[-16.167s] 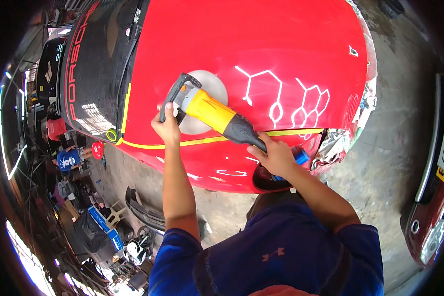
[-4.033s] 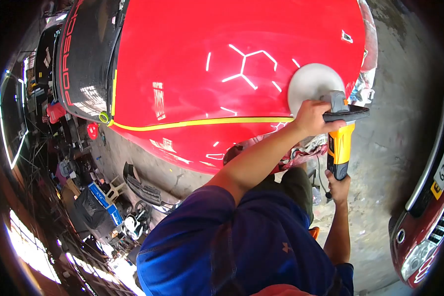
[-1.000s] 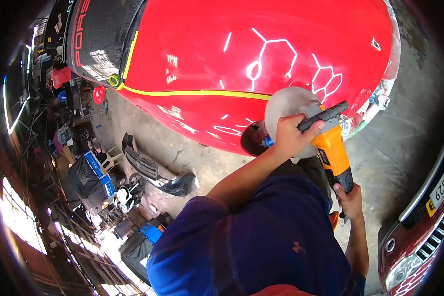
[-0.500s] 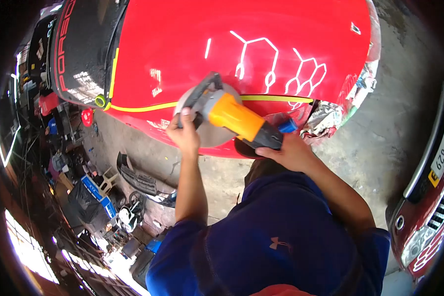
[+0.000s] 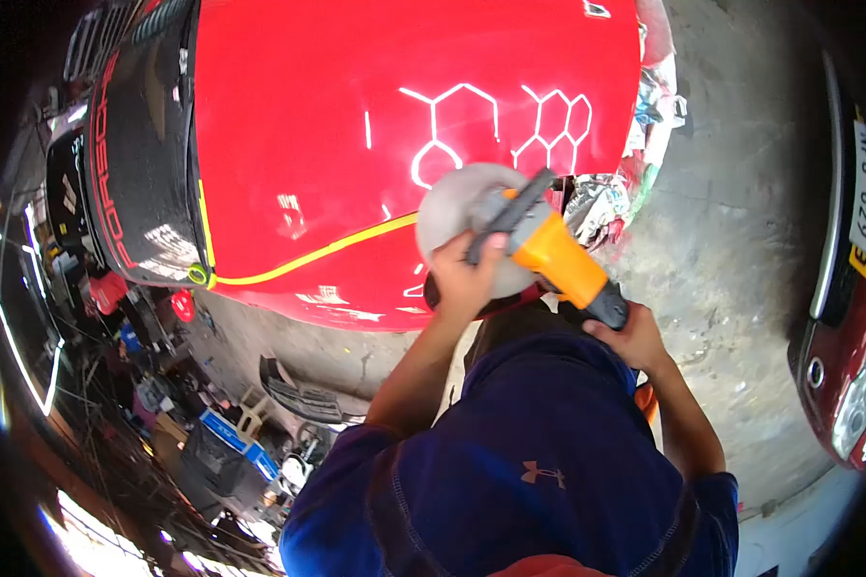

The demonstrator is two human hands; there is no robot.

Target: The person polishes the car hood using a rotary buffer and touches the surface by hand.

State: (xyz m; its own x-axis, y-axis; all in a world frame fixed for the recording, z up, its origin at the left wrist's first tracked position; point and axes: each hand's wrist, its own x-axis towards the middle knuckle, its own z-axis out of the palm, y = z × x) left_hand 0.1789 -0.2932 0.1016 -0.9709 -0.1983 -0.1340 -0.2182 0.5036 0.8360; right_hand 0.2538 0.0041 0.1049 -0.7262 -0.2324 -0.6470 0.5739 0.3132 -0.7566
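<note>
The left hand (image 5: pixel 467 276) grips the front handle (image 5: pixel 522 207) of the polisher (image 5: pixel 563 260), the right hand (image 5: pixel 635 338) its rear end (image 5: pixel 608 306). In view, the pad (image 5: pixel 452 207) overlaps the near side of the red car (image 5: pixel 308 106), beside the tape (image 5: pixel 327 250); contact cannot be told

Red hood (image 5: pixel 318 120) with yellow tape (image 5: pixel 356 238)

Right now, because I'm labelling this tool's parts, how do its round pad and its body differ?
The round pad is pale grey; the body is orange-yellow with a black rear end. The round pad is a broad disc, the body long and narrower. The right hand grips the body's rear; the round pad sits at the opposite end. Both belong to one tool.
</note>
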